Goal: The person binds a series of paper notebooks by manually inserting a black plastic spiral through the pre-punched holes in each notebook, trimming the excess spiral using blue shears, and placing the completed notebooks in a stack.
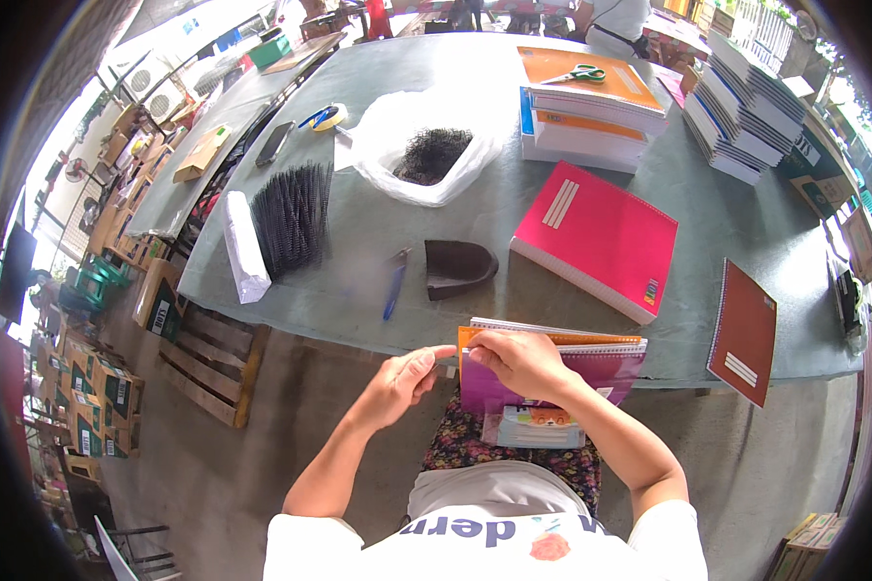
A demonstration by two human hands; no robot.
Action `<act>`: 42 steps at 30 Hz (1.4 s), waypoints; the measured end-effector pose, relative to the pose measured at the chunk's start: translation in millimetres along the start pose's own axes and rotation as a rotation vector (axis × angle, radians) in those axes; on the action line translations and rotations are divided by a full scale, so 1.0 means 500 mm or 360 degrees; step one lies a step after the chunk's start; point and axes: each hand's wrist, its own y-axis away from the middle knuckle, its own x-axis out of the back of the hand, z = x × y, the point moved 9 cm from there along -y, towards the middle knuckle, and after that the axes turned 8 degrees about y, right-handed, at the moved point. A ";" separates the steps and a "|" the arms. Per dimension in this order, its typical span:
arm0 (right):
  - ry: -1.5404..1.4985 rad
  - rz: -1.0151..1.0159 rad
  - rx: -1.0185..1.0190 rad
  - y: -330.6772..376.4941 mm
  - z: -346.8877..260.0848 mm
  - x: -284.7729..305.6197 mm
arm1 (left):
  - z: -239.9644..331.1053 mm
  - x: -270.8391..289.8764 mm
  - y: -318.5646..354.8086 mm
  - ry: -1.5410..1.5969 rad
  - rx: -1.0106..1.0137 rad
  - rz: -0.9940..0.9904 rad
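Head view.

A: Where are the hands?

B: Lower middle of the frame. Both forearms come up from the bottom edge and meet at the stack of notebooks (601,373), which lies at the near edge of the grey table (475,218), partly over the person's lap.

A: What is the right hand doing?

B: The right hand (518,360) lies knuckles up on the stack's upper left corner. Its fingers are curled down over the edge, gripping the notebooks.

A: And the left?

B: The left hand (402,373) sits just left of that corner, wrist bent. Thumb and forefinger are drawn into a narrow pinch pointing at the corner. I can't tell whether something thin sits in the pinch.

A: So which step is this?

B: I'd judge it fine work on the bound edge of the top notebook, with one hand steadying and the other pinching. Any next move calls for the stack to be held still and the fingertips placed precisely at that corner.

A: What is nearby?

B: Above the hands lie a blue pen (393,289) and a dark curved piece (458,267). A red notebook (596,237) is at centre right, with a brown notebook (743,331) further right. A black bristly bundle (293,218) lies at centre left.
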 end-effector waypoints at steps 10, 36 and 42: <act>0.0187 0.0105 0.0108 0.014 -0.037 -0.002 | 0.026 0.031 -0.005 0.0303 -0.0427 0.0128; 0.0265 0.0365 -0.0017 0.019 -0.031 0.002 | 0.078 -0.037 0.006 -0.1020 -0.0929 0.0691; 0.0156 0.0427 0.0169 0.029 -0.052 0.018 | 0.131 -0.069 0.009 -0.1347 -0.1101 0.0488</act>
